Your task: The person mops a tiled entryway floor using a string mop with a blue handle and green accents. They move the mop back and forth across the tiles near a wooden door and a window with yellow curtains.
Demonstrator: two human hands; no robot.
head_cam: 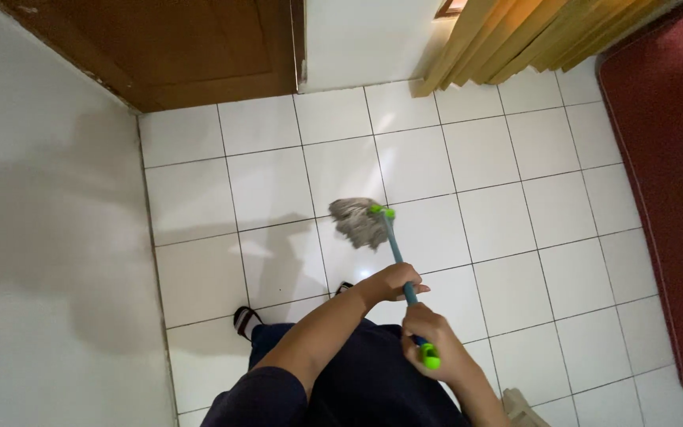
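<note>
Right hand: right hand (428, 336) sat nearest the camera, fingers curled fully round the top of the mop handle, just above its green end cap (430, 360).
Left hand: left hand (393, 283) was closed round the same handle a little lower down, thumb and fingers wrapped over it, with the forearm reaching across the body from the left.
Mop handle: a thin blue mop handle (394, 247) ran at a slant from the two hands down and away to the mop head, passing through both grips.
Mop head: a grey stringy mop head (357, 221), joined to the handle by a green collar (381, 211), lay on the floor ahead of the person, its strands bunched to the left of the collar.
Floor: white square floor tiles (507, 221) with dark grout lines covered the area; the mop head rested near the middle of them.
Feet: a sandalled foot (245, 320) showed on the tiles at lower left, below and left of the mop head.
Clothing: dark blue clothing (357, 387) filled the bottom centre.
Surroundings: a white wall (49, 237) stood at left, a brown wooden door (199, 47) at the top, a yellowish curtain (531, 35) at upper right, and a red mat (673, 182) along the right edge, well apart from the mop head.
</note>
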